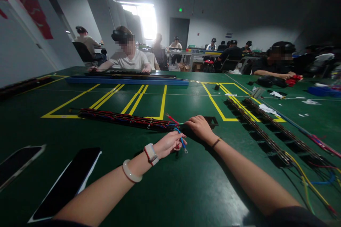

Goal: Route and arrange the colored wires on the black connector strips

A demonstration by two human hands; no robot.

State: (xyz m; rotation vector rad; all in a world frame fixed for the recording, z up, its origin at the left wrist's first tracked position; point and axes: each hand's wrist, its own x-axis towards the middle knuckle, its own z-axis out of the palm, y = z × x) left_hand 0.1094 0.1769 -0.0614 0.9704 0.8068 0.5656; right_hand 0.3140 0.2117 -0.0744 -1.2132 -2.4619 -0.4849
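A long wiring harness [128, 118] of red, blue and black wires lies across the green table, its wire ends by my hands. My left hand [170, 143] is closed around the wires at the harness's right end. A blue wire [183, 142] with a metal ring lug sticks out past its fingers, and a red lead shows below them. Above, a red wire [172, 118] with a lug points up to the left. My right hand [199, 127] has its fingers curled down, and a short green wire [181, 123] runs to its fingertips. Its fingertips are partly hidden.
Behind my right hand lies a black plastic part [211, 122]. Two dark busbar-like assemblies [259, 131] with loose wires lie at the right. Two phones [70, 184] lie at the left. A blue tray [128, 81] stands before a seated co-worker [133, 55]; another co-worker sits at the right.
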